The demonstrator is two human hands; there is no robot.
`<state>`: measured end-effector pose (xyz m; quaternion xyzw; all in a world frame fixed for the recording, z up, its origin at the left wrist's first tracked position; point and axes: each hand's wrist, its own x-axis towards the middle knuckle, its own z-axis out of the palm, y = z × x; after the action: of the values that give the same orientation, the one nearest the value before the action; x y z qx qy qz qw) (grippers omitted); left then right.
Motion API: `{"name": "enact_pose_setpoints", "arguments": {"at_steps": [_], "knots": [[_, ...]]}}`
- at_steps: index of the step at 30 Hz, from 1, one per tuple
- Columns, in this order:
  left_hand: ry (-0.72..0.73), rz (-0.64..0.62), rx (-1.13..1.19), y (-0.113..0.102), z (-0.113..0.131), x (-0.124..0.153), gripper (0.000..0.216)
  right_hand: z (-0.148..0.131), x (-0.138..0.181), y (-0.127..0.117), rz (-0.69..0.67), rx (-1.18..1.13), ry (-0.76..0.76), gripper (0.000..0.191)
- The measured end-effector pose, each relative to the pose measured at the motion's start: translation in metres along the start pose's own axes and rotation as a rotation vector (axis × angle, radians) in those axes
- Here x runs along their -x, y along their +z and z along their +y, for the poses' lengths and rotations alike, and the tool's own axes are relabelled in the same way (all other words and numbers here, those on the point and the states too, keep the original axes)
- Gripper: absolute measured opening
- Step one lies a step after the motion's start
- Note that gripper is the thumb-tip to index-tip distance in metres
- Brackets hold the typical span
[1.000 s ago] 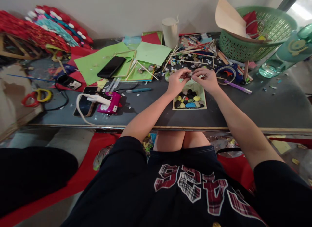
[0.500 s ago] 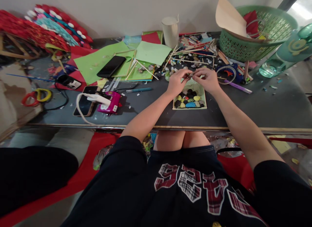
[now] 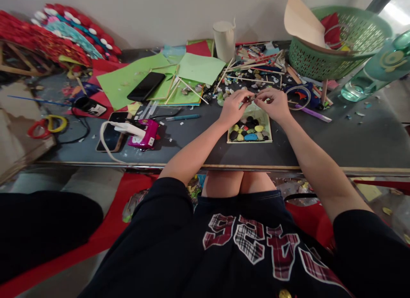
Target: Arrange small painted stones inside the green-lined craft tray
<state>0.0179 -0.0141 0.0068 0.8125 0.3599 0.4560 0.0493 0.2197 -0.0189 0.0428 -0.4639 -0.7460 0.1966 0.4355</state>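
My left hand (image 3: 233, 106) and my right hand (image 3: 272, 104) meet above the far end of a small pale tray (image 3: 266, 138) that holds several painted pebbles (image 3: 250, 137), black, yellow and blue. Both hands pinch one small dark thing (image 3: 251, 99) between their fingertips; it is too small to name. The tray rests on the dark table (image 3: 336, 140) just in front of me. Loose pebbles and thin wooden sticks (image 3: 246, 71) lie right behind my hands.
Green paper sheets (image 3: 134, 78) with a black phone (image 3: 146, 87) lie at the left. A pink device (image 3: 143, 135) with a white cable, a second phone (image 3: 112, 135), a pen (image 3: 182, 118), a white cup (image 3: 224, 41), a tape roll (image 3: 297, 96), a green basket (image 3: 339, 50) and a teal bottle (image 3: 374, 69) surround the tray.
Both hands stay pinched together over the tray; the fingertips shifted slightly. Nothing else moved.
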Motion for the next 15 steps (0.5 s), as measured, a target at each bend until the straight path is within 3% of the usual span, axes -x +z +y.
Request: {"name": "enact_pose_setpoints", "arguments": {"at_steps": [15], "knots": [[0.01,-0.008,0.059,0.0055,-0.0012,0.002,0.025,-0.003,-0.0001,-0.0067,0.007,0.042,0.01,0.024]]}}
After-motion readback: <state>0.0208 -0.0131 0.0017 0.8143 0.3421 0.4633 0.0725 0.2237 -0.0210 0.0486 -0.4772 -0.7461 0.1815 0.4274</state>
